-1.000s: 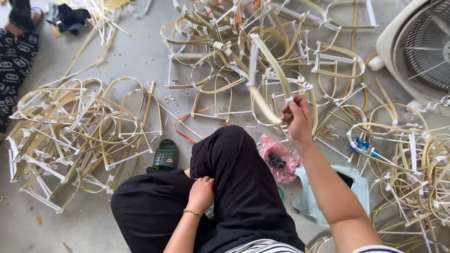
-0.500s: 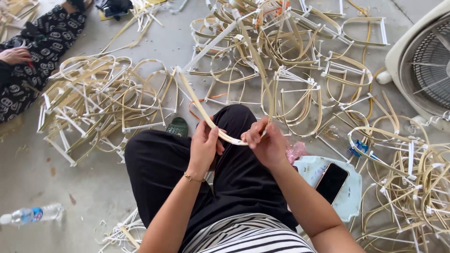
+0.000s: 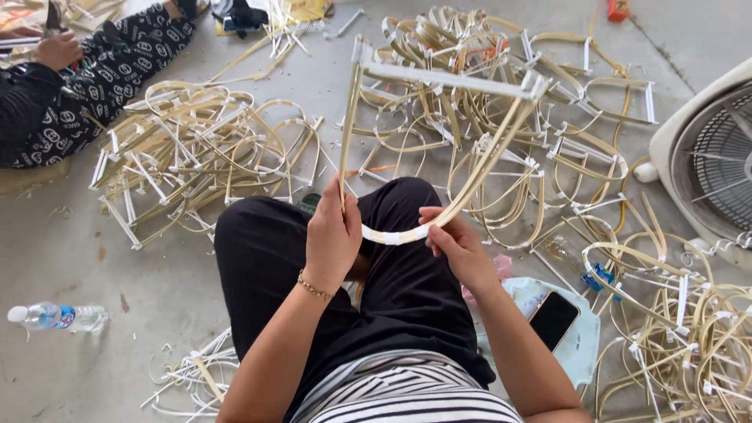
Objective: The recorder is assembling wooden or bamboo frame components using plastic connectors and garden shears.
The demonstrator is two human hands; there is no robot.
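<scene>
While the person sits on the concrete floor [image 3: 157, 313], a bent bamboo frame [image 3: 439, 133] is held upright over the lap, its taped lower curve gripped by the closed left hand [image 3: 333, 235] and right hand [image 3: 454, 243]. Heaps of similar frames [image 3: 196, 157] are spread beyond, with a white fan [image 3: 705, 157] at the floor's right edge.

Fan [image 3: 709, 157] cut off, perhaps half
</scene>
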